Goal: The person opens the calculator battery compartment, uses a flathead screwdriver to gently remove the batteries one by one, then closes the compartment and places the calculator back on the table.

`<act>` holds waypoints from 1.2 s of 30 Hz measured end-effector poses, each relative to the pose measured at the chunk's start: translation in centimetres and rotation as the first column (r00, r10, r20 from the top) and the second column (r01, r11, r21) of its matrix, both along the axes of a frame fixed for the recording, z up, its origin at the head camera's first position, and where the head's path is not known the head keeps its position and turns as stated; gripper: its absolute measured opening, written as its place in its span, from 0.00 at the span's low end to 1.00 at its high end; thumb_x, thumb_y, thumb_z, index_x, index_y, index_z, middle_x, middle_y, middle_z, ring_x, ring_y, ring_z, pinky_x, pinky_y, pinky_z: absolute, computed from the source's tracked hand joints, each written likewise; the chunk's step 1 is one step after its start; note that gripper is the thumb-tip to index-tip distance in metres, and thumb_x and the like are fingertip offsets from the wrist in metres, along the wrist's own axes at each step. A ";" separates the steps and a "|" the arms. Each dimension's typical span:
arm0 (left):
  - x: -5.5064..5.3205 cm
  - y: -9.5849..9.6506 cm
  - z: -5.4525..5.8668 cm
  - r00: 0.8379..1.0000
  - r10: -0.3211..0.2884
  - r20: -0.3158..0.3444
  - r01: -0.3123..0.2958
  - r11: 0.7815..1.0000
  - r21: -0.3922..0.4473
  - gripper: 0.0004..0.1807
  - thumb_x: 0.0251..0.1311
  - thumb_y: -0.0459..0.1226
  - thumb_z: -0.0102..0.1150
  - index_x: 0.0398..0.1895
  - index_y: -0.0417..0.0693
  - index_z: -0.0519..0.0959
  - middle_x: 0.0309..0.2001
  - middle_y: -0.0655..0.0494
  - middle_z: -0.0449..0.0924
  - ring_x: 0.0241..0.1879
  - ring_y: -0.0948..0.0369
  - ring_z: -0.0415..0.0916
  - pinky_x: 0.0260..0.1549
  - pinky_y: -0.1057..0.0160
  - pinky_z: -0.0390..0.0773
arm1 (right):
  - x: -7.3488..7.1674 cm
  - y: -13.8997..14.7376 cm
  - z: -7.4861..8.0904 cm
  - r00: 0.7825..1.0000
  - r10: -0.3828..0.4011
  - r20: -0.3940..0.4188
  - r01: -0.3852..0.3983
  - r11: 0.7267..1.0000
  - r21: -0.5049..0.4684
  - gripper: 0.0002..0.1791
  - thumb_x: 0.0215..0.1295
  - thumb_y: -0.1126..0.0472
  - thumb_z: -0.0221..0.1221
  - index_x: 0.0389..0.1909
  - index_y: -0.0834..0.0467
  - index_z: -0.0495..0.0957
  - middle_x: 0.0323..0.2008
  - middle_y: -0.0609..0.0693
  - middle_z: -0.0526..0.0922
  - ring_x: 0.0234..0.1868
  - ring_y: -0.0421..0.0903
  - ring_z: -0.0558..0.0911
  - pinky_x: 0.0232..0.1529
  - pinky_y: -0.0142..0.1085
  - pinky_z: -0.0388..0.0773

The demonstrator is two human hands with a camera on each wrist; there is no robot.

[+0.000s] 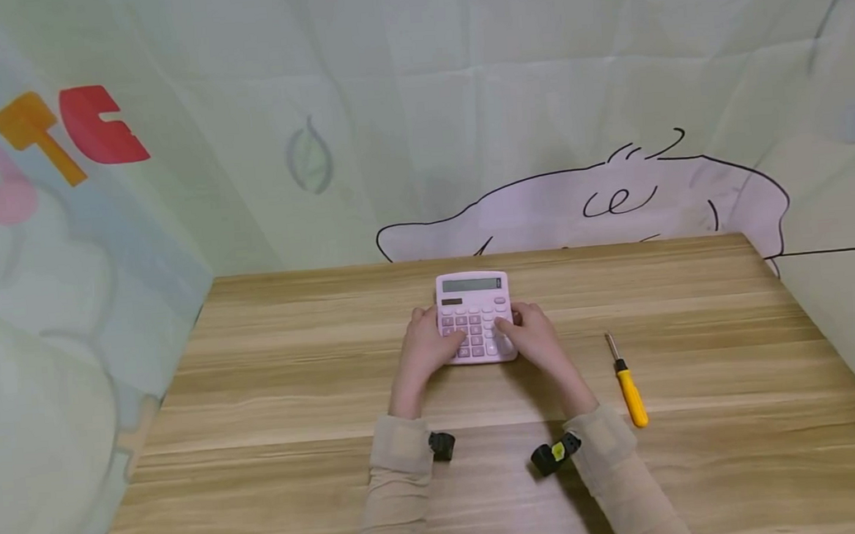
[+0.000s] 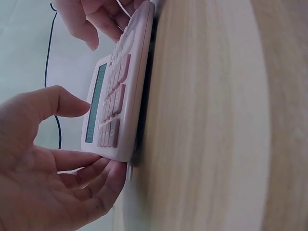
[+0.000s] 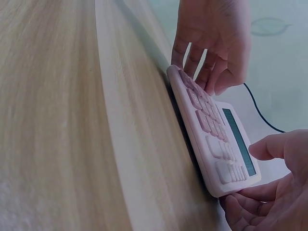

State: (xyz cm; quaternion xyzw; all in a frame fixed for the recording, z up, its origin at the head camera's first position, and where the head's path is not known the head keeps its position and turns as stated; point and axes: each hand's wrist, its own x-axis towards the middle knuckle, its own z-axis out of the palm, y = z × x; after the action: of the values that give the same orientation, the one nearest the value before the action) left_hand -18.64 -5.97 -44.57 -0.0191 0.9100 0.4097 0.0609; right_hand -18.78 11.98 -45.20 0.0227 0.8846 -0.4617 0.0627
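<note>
A pink calculator (image 1: pixel 474 317) with a grey display and rows of keys sits near the table's far edge, its display end pointing away from me. My left hand (image 1: pixel 425 342) holds its left side, the thumb reaching over the lower keys. On the opposite side, my right hand (image 1: pixel 535 338) grips the edge with its thumb above the right-hand keys. In the left wrist view, the left fingers (image 2: pixel 103 180) curl at the calculator's side and under its edge. The right wrist view has the right fingers (image 3: pixel 240 209) tucked low along the other edge.
To the right of my right hand lies a screwdriver (image 1: pixel 630 389) with a yellow handle, its tip pointing away. The wooden table (image 1: pixel 295 392) ends at a printed cloth backdrop (image 1: pixel 418 135). Dark straps with small devices (image 1: pixel 556 454) are on both wrists.
</note>
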 end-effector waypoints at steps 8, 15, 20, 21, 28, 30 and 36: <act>0.1 -0.1 0.2 1.000 0.006 0.001 -0.006 1.000 0.026 0.36 0.52 0.42 0.65 0.66 0.40 0.68 0.49 0.44 0.71 0.45 0.52 0.71 0.49 0.51 0.76 | 0.0 0.0 0.2 1.000 -0.007 0.010 0.007 1.000 0.003 0.27 0.66 0.57 0.55 0.60 0.71 0.70 0.46 0.65 0.74 0.47 0.54 0.74 0.49 0.46 0.73; 0.3 -0.2 0.4 1.000 0.018 0.007 -0.018 0.999 0.044 0.37 0.53 0.41 0.63 0.68 0.45 0.67 0.49 0.45 0.71 0.43 0.52 0.71 0.45 0.54 0.77 | 0.1 0.0 0.5 1.000 -0.006 0.003 0.006 1.000 -0.011 0.28 0.66 0.57 0.55 0.61 0.71 0.69 0.43 0.65 0.75 0.44 0.53 0.74 0.44 0.41 0.73; 0.4 -0.2 0.6 1.000 0.021 0.004 -0.021 0.999 0.050 0.37 0.53 0.41 0.63 0.68 0.47 0.67 0.50 0.45 0.71 0.44 0.52 0.71 0.46 0.53 0.77 | 0.1 0.1 0.6 1.000 -0.004 -0.016 0.004 1.000 -0.005 0.27 0.65 0.58 0.55 0.61 0.71 0.69 0.41 0.64 0.75 0.42 0.53 0.74 0.39 0.36 0.72; 0.4 -0.2 0.6 1.000 0.020 0.002 -0.020 0.998 0.052 0.37 0.53 0.41 0.63 0.68 0.46 0.66 0.50 0.45 0.71 0.44 0.52 0.71 0.47 0.53 0.77 | 0.1 0.1 0.7 1.000 -0.004 -0.017 0.004 1.000 -0.006 0.27 0.65 0.58 0.55 0.61 0.71 0.69 0.41 0.64 0.75 0.42 0.52 0.74 0.39 0.35 0.71; 0.6 -0.2 1.1 1.000 0.026 -0.003 -0.026 0.998 0.065 0.37 0.53 0.40 0.63 0.69 0.45 0.66 0.51 0.44 0.71 0.44 0.52 0.72 0.47 0.52 0.77 | 0.3 0.1 1.0 1.000 -0.003 -0.005 0.003 1.000 -0.020 0.29 0.66 0.57 0.55 0.62 0.71 0.68 0.41 0.64 0.75 0.41 0.52 0.74 0.38 0.35 0.72; 0.7 -0.2 1.2 1.000 0.030 -0.002 -0.029 0.997 0.066 0.37 0.54 0.40 0.63 0.69 0.46 0.65 0.51 0.44 0.71 0.44 0.52 0.72 0.47 0.53 0.78 | 0.4 0.1 1.1 1.000 -0.002 0.002 0.002 1.000 -0.026 0.29 0.66 0.57 0.55 0.62 0.72 0.67 0.42 0.64 0.75 0.41 0.52 0.74 0.39 0.36 0.73; 0.8 -0.2 1.6 0.999 0.028 -0.019 -0.027 0.998 0.058 0.39 0.55 0.41 0.62 0.71 0.47 0.62 0.53 0.44 0.71 0.46 0.52 0.72 0.48 0.53 0.78 | 0.6 0.1 1.4 1.000 -0.009 0.007 0.009 0.999 -0.043 0.30 0.66 0.56 0.55 0.63 0.71 0.66 0.43 0.63 0.74 0.42 0.51 0.73 0.40 0.36 0.72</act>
State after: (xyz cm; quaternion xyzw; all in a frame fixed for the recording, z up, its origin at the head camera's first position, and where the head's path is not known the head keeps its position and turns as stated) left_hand -17.81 -6.15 -42.97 -0.0259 0.8979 0.4369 0.0467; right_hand -18.18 12.12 -43.79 0.0268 0.8741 -0.4807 0.0642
